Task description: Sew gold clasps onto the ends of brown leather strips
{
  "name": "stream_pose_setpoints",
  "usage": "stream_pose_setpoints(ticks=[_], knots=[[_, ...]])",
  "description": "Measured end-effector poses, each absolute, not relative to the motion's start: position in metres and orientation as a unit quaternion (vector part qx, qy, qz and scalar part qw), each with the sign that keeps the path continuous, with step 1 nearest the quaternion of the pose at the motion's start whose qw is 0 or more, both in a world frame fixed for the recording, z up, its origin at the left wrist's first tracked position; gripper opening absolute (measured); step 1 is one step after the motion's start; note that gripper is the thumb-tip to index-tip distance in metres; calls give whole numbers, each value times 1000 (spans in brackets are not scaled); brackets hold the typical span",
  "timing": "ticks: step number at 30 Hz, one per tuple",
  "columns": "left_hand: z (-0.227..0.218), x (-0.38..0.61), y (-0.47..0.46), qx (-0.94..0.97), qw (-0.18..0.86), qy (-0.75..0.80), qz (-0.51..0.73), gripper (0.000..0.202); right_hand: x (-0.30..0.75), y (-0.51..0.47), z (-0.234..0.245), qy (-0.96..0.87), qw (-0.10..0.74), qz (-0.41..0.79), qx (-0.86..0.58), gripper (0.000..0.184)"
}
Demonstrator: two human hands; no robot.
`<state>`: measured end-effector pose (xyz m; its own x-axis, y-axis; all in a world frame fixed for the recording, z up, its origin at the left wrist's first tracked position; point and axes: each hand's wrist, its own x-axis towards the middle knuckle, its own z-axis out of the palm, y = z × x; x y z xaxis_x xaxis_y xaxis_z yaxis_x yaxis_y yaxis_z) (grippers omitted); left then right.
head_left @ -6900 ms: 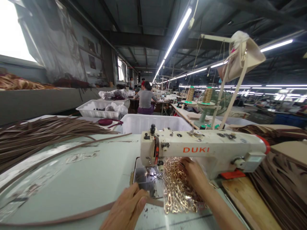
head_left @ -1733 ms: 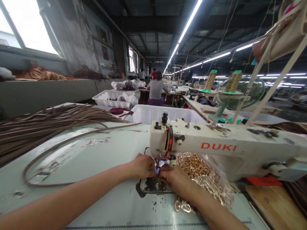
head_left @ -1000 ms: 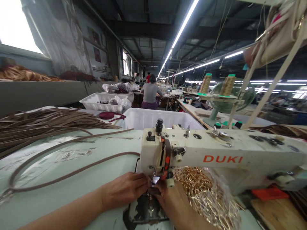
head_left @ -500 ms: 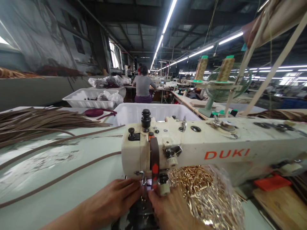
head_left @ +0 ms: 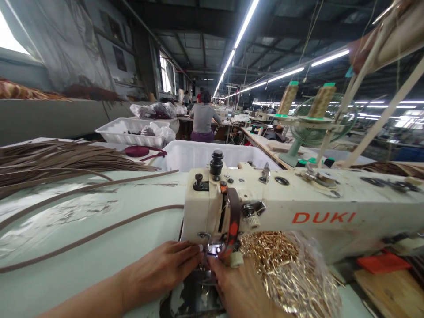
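Note:
Beneath the head of the sewing machine (head_left: 274,216), my left hand (head_left: 165,267) reaches in from the left, fingers pinched together beside the needle area. From the right, my right hand (head_left: 240,285) meets it, its thumb and fingers closed close to the lit presser foot. Whatever piece lies between the fingertips is small and mostly hidden. A dark brown band with orange marks (head_left: 234,216) hangs on the front of the machine head, its lower end curving toward my right hand. Behind my left hand, a long brown strap (head_left: 99,236) runs over the table to behind the machine.
A clear bag of gold-coloured metal hooks (head_left: 288,269) lies right of my right hand. Brown strips (head_left: 59,157) are piled at the left, by a maroon roll (head_left: 137,151). A white bin (head_left: 218,150) stands behind the machine; a person (head_left: 203,119) sits beyond. Thread cones (head_left: 288,100) stand at right.
The view has shifted, so the machine appears further right. Both hands stay at the needle area. The band's lower end now bends left instead of hanging straight.

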<state>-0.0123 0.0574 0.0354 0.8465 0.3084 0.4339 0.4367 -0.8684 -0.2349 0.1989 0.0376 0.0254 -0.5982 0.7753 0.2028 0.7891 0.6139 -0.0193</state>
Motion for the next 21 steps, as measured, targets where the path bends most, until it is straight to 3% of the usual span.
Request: stream_pose_setpoints(ticks=[15, 21], knots=[[40, -6, 56, -957, 111, -218, -159, 27, 200, 37, 16, -887, 96, -47, -448, 41], [36, -2, 47, -949, 88, -264, -149, 28, 201, 38, 11, -881, 93, 14, -463, 34]])
